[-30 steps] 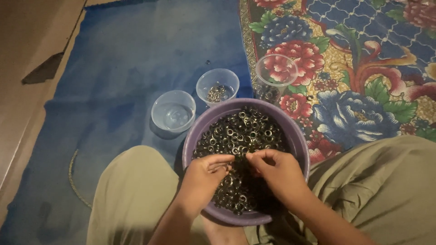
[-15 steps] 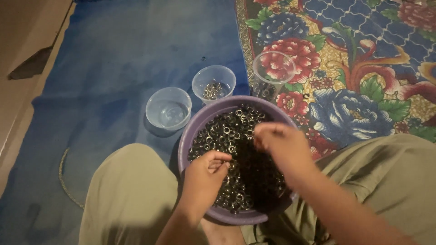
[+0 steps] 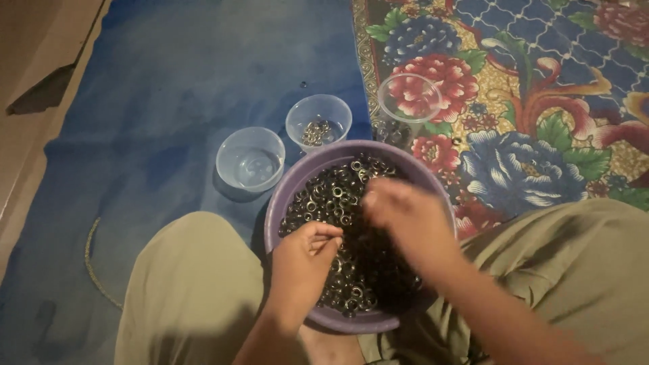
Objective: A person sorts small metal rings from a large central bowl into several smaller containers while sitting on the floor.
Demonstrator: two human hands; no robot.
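Lifting off the heap, the right hand [image 3: 405,220] has risen, blurred, toward the far rim of the purple bowl [image 3: 284,196]; I cannot tell whether its fingers hold a ring. The left hand [image 3: 304,260] stays low over the metal rings [image 3: 331,196], fingertips pinched nearly closed, seemingly around one ring.

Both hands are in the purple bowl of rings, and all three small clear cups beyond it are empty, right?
Not quite. The head view shows the middle cup holds a few rings; the left cup looks empty. Both hands, left and right, are over the purple bowl.
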